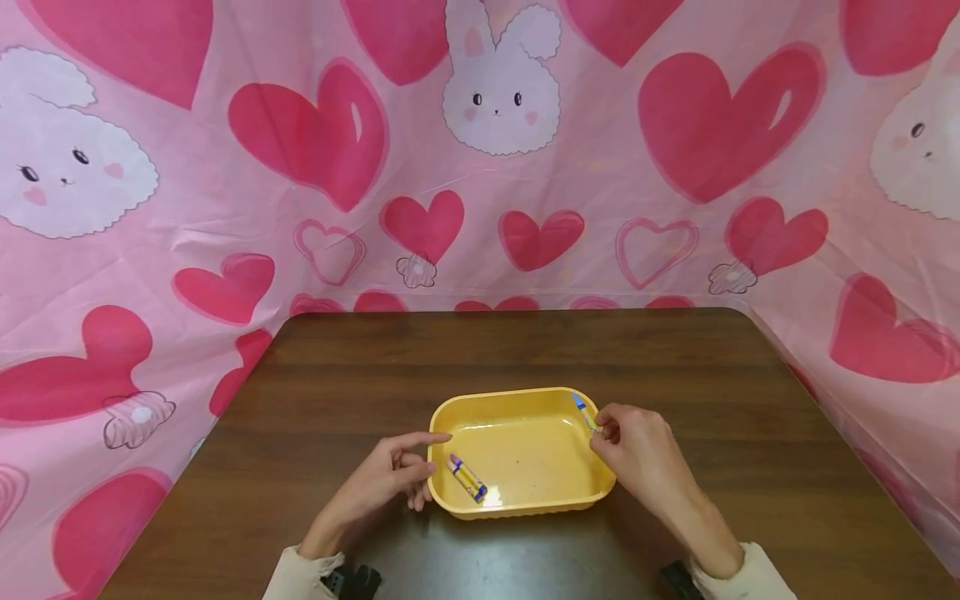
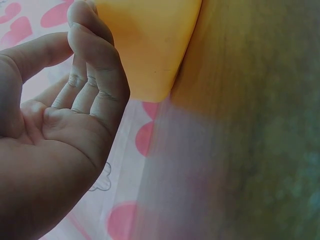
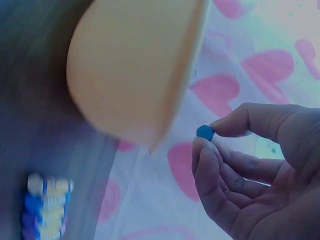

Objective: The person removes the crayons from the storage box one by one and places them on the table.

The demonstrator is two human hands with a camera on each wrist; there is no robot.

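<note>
A yellow tray (image 1: 517, 507) stands on the table between the two hands. My right hand (image 1: 641, 450) pinches a blue crayon (image 1: 581, 406) between thumb and fingers over the tray's right end. That crayon's blue six-sided end (image 3: 204, 132) shows in the right wrist view. At the tray's left end is my left hand (image 1: 386, 475), its index finger reaching over the rim and its thumb near the edge. The left wrist view shows the same hand (image 2: 75, 115) with loosely bent fingers, holding nothing visible. Two crayons (image 1: 467, 478), one purple-tipped, lie side by side inside the tray.
Several crayons (image 3: 47, 207) lie in a row on the table in the right wrist view, blurred; the head view does not show them. The brown wooden table (image 1: 360, 375) meets a pink cloth (image 1: 465, 175) with hearts and rabbits at the back and sides.
</note>
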